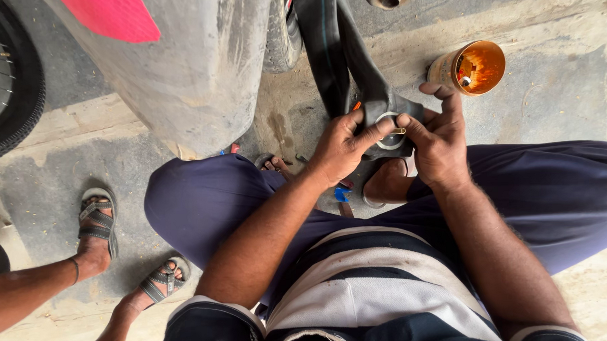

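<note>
A black rubber inner tube [333, 48] hangs down from the top of the head view and folds between my hands. My left hand [340, 149] grips the fold from the left, thumb pressing a round pale patch [390, 137] on the rubber. My right hand [440, 142] holds the tube from the right, fingers curled over it, and pinches a small brass-coloured valve stem [399, 131] at the patch. I am squatting, knees in dark blue trousers [204, 201] on either side.
An open orange-lined tin [471, 67] with something small inside stands on the concrete just beyond my right hand. A grey concrete pillar [185, 67] rises at the left. A bicycle tyre [11, 86] is at far left. Another person's sandalled feet [97, 228] stand at lower left.
</note>
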